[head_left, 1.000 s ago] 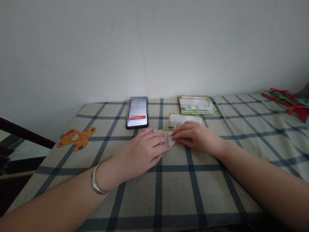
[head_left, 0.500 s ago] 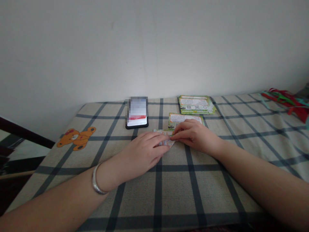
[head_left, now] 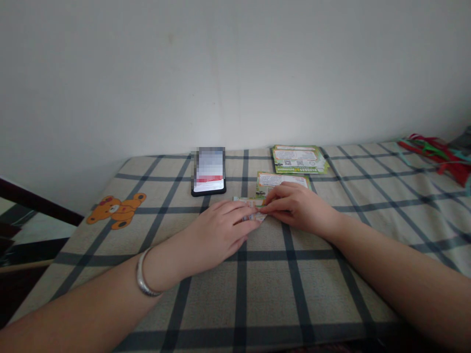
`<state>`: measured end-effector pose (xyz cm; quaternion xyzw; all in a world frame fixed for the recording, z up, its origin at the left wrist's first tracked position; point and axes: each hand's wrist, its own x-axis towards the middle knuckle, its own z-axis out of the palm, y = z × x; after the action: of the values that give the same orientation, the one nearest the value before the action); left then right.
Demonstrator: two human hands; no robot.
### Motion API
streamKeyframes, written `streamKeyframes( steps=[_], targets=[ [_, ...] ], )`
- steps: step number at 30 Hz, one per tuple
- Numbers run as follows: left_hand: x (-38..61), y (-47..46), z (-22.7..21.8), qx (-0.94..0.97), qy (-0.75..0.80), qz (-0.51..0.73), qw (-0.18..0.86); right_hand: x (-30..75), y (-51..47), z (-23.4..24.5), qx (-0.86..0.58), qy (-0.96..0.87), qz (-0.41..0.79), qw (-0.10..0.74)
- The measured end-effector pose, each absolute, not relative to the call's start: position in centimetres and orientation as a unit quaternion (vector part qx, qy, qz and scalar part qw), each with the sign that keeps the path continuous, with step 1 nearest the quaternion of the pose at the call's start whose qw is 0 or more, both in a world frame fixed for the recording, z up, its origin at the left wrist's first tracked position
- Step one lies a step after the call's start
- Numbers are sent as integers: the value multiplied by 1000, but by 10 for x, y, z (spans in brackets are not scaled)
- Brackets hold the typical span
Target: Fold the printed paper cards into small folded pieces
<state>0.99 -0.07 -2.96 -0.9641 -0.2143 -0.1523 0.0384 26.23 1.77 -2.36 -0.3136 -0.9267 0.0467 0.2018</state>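
Both hands [head_left: 219,228] touch a printed paper [head_left: 247,201] on the checked tablecloth [head_left: 206,299].

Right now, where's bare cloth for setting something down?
Free: between the phone and the bear picture; between the card stack and the colourful bundle; between the forearms. Crowded: the middle, left hand and right hand on a small paper, a loose card beyond.

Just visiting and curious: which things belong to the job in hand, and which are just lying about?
In use:
printed paper, touched by left hand and right hand
probably the loose card and card stack

Seemingly lying about:
phone
bear picture
red and green strips
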Motion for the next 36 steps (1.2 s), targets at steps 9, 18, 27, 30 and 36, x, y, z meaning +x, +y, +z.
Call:
streamKeyframes(
  steps=[9,18,27,30,36],
  targets=[
    [8,0,-33,-962,-215,-163,41,258,9,-17,-253,-952,-36,170],
    [12,-1,-28,-962,-224,-151,34,256,5,-14,-228,-962,-24,146],
    [16,-1,-27,-963,-220,-153,37,252,1,-14,-239,-959,-77,128],
    [16,0,-27,-963,-218,-150,39,252,0,-14,-246,-959,-83,112],
    [15,-2,-28,-963,-221,-151,38,254,1,-11,-255,-958,-92,95]
  ],
)
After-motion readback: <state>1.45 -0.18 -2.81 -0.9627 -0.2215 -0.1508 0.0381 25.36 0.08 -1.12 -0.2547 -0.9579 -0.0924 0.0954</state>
